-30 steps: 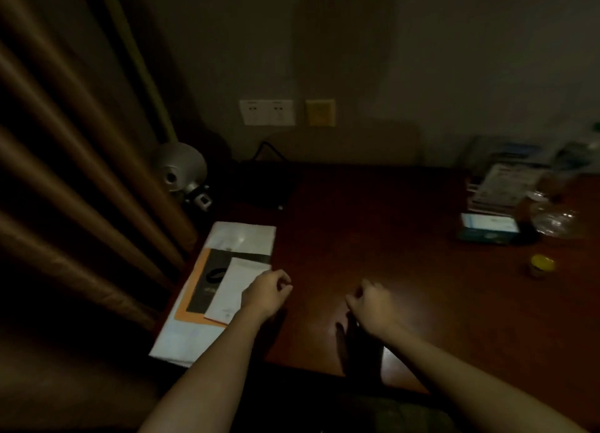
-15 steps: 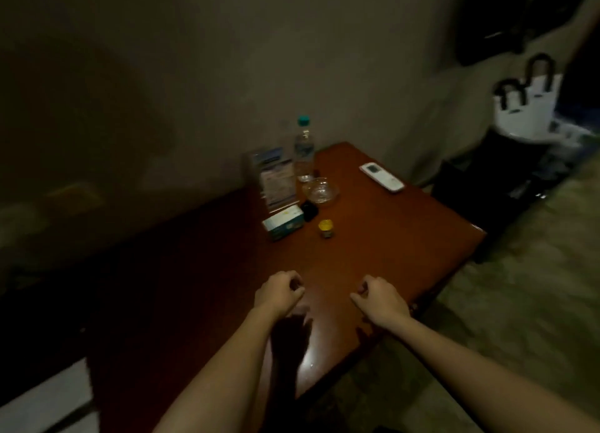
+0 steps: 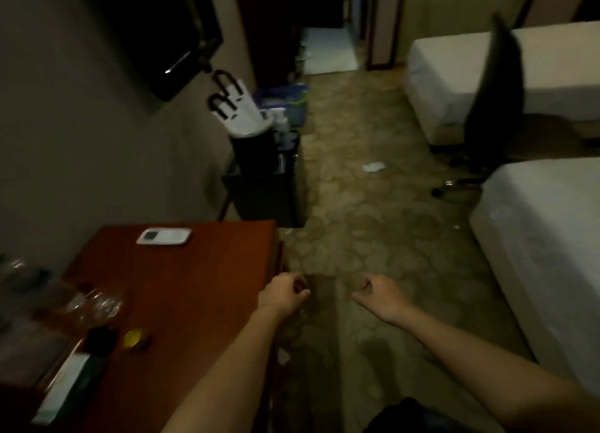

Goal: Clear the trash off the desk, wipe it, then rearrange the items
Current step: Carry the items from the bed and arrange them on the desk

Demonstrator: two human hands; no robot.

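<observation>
Desk (image 3: 194,286) at 8 o'clock, remote (image 3: 164,237) and yellow lid (image 3: 132,338) on it. Left hand (image 3: 282,294) and right hand (image 3: 380,296) are apart, curled, holding nothing, just past its edge. Guessing it's the trash-clearing step; next means grabbing junk for the black bin (image 3: 253,153) at 11 o'clock.

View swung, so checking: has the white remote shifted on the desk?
No. The remote still lies at the far end of the desk near the wall; only the camera turned.

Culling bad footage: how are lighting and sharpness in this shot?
Head view: dim and underexposed; the glass bowl and box on the desk are blurred; the remote, left hand and right hand read clearly; a glare streak marks the television.
</observation>
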